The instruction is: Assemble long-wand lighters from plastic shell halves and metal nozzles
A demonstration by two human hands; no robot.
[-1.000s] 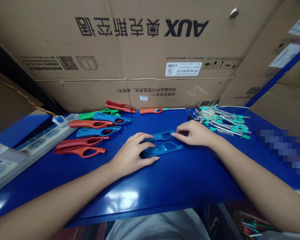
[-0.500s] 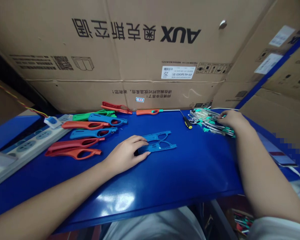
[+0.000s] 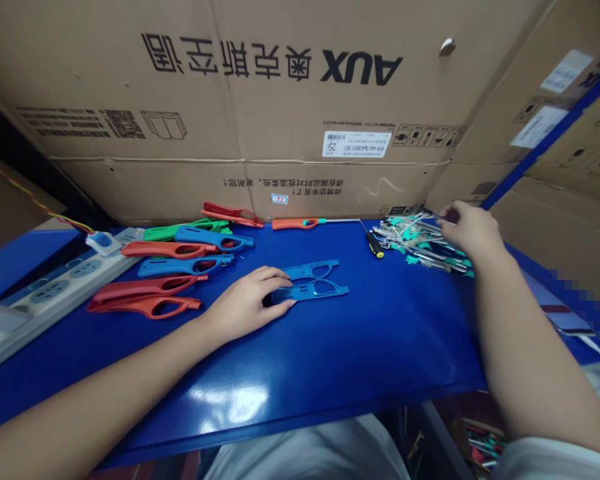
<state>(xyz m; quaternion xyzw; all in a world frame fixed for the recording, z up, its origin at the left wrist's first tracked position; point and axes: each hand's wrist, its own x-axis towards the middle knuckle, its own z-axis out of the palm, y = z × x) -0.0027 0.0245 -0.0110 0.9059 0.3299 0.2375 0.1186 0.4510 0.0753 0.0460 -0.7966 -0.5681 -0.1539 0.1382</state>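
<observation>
Two blue plastic lighter handle halves (image 3: 315, 289) lie side by side on the table, their trigger openings to the right. My left hand (image 3: 250, 300) grips the left end of the nearer half between thumb and fingers, and its fingertips also touch the farther one. At the back right is a loose pile of metal lighter rods with green parts (image 3: 415, 240). Just over the pile's right side is my right hand (image 3: 467, 230), its fingers pinched together. A thin dark piece shows at these fingertips, too small to make out.
Several red, orange, blue and green lighter handles (image 3: 165, 267) lie at the left, beside a white power strip (image 3: 65, 287). An orange lighter (image 3: 296, 224) and a yellow-black screwdriver (image 3: 375, 248) lie along the back. A cardboard wall (image 3: 260, 133) stands behind.
My right hand has lifted a little up and away from the pile. My left hand and the blue handle halves have shifted slightly left in the view.
</observation>
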